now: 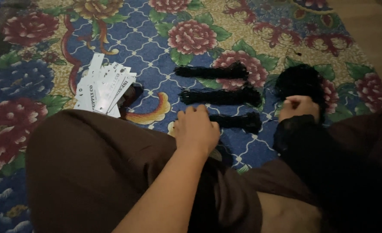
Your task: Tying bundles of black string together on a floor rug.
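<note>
Three long black fibre bundles lie side by side on the flowered carpet: a far one (212, 72), a middle one (221, 97) and a near one (240, 122). My left hand (196, 129) rests knuckles up with its fingers curled over the left end of the near bundle. My right hand (298, 108) is closed in a loose pile of black mesh (301, 80). More of that black mesh drapes over my right wrist and forearm. What is inside either palm is hidden.
A fanned stack of white paper labels (105, 88) lies on the carpet (147, 43) to the left. My knees in brown cloth (91, 172) fill the foreground. Bare floor (372, 26) shows at the far right.
</note>
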